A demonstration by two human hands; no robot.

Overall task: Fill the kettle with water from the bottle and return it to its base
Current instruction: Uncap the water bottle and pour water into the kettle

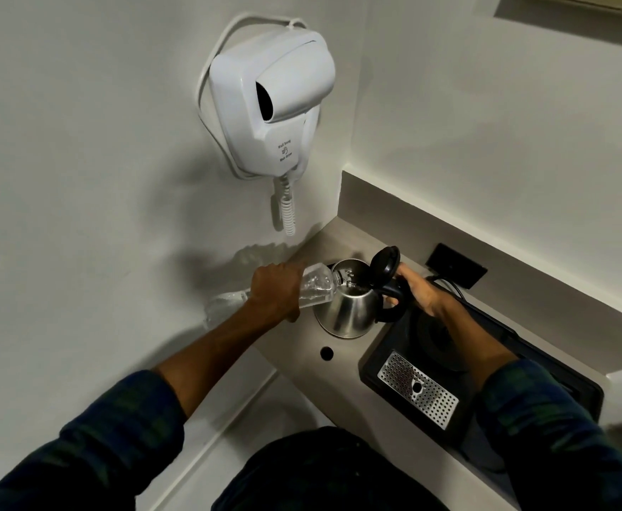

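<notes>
A steel kettle [350, 309] stands on the beige counter [304, 335], its black lid [386, 265] flipped up. My right hand [420, 289] grips its black handle. My left hand [276, 291] holds a clear plastic water bottle [318, 287] tipped sideways, its neck resting at the kettle's open mouth. The bottle's bottom end sticks out left of my hand towards the wall. To the right, partly hidden under my right forearm, the round black kettle base [438, 341] sits on a black tray [383, 366].
The tray carries a perforated metal drip grate [418, 389]. A cable hole [327, 352] is in the counter near the kettle. A white wall-hung hair dryer [276, 101] with coiled cord hangs above. A black socket plate [457, 265] with a plugged cord sits behind.
</notes>
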